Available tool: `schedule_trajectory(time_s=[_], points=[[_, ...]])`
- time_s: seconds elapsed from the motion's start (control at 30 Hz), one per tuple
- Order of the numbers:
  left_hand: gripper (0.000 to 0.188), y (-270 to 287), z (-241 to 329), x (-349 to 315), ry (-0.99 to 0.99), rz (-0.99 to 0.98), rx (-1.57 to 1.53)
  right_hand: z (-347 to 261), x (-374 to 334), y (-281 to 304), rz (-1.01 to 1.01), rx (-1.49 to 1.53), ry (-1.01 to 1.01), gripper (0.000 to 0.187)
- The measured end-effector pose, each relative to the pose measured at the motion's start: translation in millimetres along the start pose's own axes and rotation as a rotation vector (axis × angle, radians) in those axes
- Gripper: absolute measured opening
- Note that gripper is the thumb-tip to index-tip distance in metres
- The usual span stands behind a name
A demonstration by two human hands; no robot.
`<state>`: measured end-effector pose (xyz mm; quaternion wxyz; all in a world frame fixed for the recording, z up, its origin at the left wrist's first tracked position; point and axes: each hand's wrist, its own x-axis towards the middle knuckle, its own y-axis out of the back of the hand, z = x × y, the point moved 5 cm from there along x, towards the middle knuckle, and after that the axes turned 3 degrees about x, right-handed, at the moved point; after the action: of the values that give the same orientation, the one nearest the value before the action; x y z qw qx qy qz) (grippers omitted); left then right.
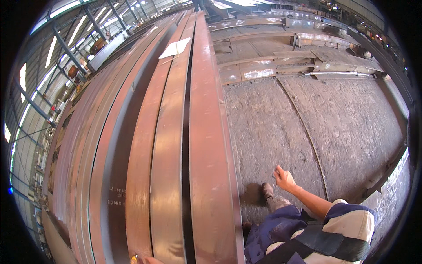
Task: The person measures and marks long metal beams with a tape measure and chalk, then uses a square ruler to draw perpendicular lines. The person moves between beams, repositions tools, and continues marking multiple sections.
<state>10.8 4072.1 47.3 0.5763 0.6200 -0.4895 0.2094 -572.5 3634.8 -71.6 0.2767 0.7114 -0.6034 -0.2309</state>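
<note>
At the bottom edge, only a sliver of my left hand [151, 260] shows, low over the long reddish-brown steel beams [211, 154]. A small yellow object [134, 258] sits at its fingertips and appears to be held; most of it is cut off by the frame. My right hand [285, 178] is out over the dark floor, to the right of the beams and touching none of them. Its fingers are curled, and whether something small is inside them is hidden. White sheets of paper [176, 48] lie across the beams farther up.
More steel beams [83, 154] lie side by side to the left, with dark gaps between them. A thin raised line [303, 123] crosses the dusty floor [263, 123]. Steel sections [259, 68] lie across the far side. My boot [267, 191] stands close to the beam edge.
</note>
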Motion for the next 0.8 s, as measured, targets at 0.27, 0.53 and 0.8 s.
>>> schedule_trajectory(time_s=[0.27,0.53,0.8], points=[[0.029,22,226,88,0.670,-0.342,-0.807,362,-129,82,-0.671,-0.717,-0.783,0.036],[0.031,48,433,158,0.733,-0.537,-1.152,380,-123,159,-0.061,-0.444,-1.272,0.034],[0.025,20,577,216,0.706,-0.526,-1.329,389,110,54,-0.064,-0.144,-1.009,0.029]])
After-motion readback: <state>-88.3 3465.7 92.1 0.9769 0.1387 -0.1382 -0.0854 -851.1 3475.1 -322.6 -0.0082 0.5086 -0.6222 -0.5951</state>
